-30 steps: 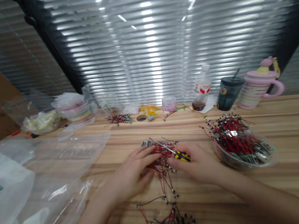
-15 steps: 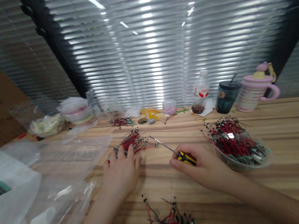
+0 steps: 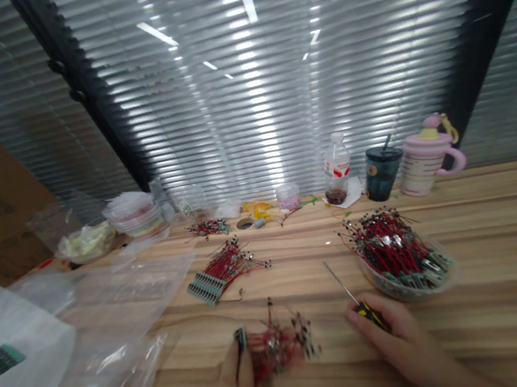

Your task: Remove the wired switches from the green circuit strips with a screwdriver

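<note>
Close to me, my left hand [image 3: 233, 382] pinches the green circuit board end of a wired bundle [image 3: 277, 345]; its red and black leads fan out to the right, blurred. My right hand [image 3: 393, 329] is wrapped round a black and yellow screwdriver [image 3: 371, 316], whose thin shaft points up and left. Beyond my left hand, a flat green panel of small boards [image 3: 207, 288] lies on the table with red wires [image 3: 227, 258] spreading from it. A clear plastic tub [image 3: 416, 291] heaped with similar wired boards stands beyond my right hand.
Plastic bags [image 3: 107, 298] and white sheeting [image 3: 13, 327] cover the left side. Along the back stand stacked plastic bowls [image 3: 139, 220], a bottle [image 3: 336, 170], a dark tumbler [image 3: 383, 176] and a pink-handled mug [image 3: 422, 166]. Another wired bundle [image 3: 209, 228] lies near the cable hole [image 3: 244, 223].
My left hand has left the far bundle and come back to grip the near bundle's board end, raising it. My right hand has shifted right and nearer with the screwdriver.
</note>
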The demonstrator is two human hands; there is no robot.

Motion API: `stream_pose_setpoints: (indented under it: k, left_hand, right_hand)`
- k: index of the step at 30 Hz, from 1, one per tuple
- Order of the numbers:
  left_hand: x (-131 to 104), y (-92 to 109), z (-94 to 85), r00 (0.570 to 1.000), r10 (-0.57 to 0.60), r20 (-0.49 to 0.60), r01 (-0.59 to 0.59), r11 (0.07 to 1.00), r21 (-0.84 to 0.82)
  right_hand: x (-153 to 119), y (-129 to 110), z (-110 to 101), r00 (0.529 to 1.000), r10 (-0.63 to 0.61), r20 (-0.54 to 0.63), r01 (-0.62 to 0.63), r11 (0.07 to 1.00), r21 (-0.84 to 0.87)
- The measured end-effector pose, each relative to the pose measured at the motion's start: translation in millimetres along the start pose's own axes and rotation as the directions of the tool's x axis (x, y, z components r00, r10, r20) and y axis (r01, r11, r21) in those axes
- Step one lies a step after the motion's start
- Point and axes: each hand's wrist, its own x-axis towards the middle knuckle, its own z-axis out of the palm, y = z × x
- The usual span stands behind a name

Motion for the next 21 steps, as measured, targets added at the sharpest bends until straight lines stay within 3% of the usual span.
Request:
stream_pose_setpoints:
  k: [1,4,8,10,12,15,18,21]
  left_hand:
    - [16,3,-8.4,0.993,-0.114,-0.018,0.100,0.930,-0.354]
    - [55,16,-23.2,0.971,-0.237,0.022,0.197,0.750,-0.631]
    - [74,30,-11.0,0.881,-0.416,0.224,0.384,0.354,-0.853]
    - [75,37,1.2,0.847,-0.424,0.320,0.427,0.187,-0.884]
    - [73,44,12.3,0.838,-0.402,0.369,0.435,0.082,-0.897]
    - [68,53,23.4,0.861,-0.377,0.341,0.375,0.018,-0.927]
    - [57,58,30.2,0.915,-0.308,0.259,0.278,0.019,-0.960]
    - [42,58,41.5,0.949,-0.224,0.222,0.239,0.052,-0.970]
  right_hand:
    - [1,0,0,1.000,0.007,-0.005,-0.006,1.000,0.023]
    - [2,1,0,1.000,-0.007,-0.025,0.009,0.997,0.080]
    - [-3,1,4,0.999,0.012,-0.043,-0.004,0.983,0.183]
    - [-7,-1,6,0.998,0.056,-0.041,-0.046,0.976,0.215]
    - [-10,-4,6,0.996,0.086,-0.033,-0.077,0.974,0.212]
    - [-12,-11,4,0.990,0.127,-0.052,-0.113,0.968,0.224]
    - [-10,-21,8,0.971,0.201,-0.129,-0.166,0.957,0.239]
    - [-8,-26,19,0.973,0.133,-0.189,-0.091,0.972,0.216]
